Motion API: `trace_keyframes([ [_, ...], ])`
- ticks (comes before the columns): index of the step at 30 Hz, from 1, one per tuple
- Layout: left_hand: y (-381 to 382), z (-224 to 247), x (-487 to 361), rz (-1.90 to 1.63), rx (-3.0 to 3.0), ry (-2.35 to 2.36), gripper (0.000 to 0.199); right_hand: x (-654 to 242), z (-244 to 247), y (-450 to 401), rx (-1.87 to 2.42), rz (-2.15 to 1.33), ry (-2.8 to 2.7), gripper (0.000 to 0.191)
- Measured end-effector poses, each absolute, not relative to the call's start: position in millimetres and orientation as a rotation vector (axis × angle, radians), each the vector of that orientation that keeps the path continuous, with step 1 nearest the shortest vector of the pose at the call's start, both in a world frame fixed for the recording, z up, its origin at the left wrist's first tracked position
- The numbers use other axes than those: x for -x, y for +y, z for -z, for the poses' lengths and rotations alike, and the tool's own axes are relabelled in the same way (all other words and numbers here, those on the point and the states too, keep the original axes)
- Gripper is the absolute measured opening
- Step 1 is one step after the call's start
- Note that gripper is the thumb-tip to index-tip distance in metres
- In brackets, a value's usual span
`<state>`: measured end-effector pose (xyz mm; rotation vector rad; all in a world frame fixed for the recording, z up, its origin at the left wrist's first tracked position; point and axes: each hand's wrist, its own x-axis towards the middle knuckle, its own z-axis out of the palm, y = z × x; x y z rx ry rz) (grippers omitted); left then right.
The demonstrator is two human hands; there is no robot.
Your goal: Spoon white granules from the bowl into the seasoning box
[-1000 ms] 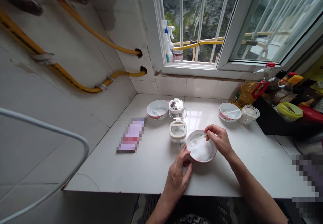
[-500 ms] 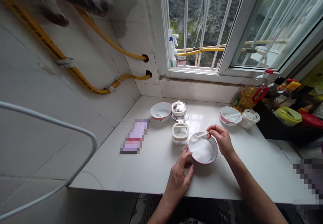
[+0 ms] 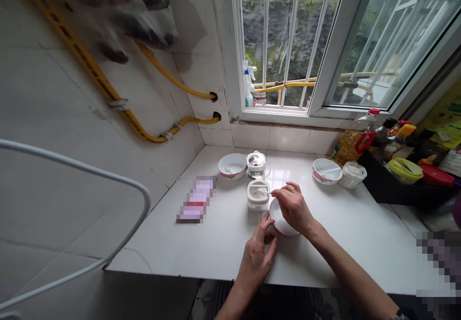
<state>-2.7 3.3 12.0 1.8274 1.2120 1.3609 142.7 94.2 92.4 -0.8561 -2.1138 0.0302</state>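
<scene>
My right hand [image 3: 292, 205] pinches a small white spoon [image 3: 264, 192], its bowl end at the opening of a square clear jar [image 3: 258, 202] with a beige rim. That hand hangs over a bowl of white powder [image 3: 279, 218] and hides much of it. At the bowl's left side, my left hand [image 3: 257, 252] grips the rim with fingers and thumb. Behind the open jar stands a similar jar with a clear lid [image 3: 257, 165]. Left of it sits a flowered bowl [image 3: 232, 167] with a white spoon inside.
Another flowered bowl [image 3: 327, 172] with a spoon and a lidded white jar [image 3: 353, 175] stand at the right. An oil bottle [image 3: 347, 147] and sauce bottles are behind. A blurred purple object [image 3: 197, 201] lies at the left.
My right hand has moved left with the spoon, from over the bowl of powder to the open jar. My left hand still holds the bowl. The camera view has shifted slightly.
</scene>
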Motion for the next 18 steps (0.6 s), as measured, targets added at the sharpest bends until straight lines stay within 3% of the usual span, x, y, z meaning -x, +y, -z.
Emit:
trace_keyframes([
  [8,3.9,-8.1,2.8,-1.353,-1.810,1.230,0.036,-166.8,-98.5,95.0,0.936,-0.177,-1.807,0.013],
  [18,6.3,-8.4,3.2,-1.350,-1.807,1.265,0.035,-187.8,-101.4,90.7,0.893,-0.178,-1.880,0.019],
])
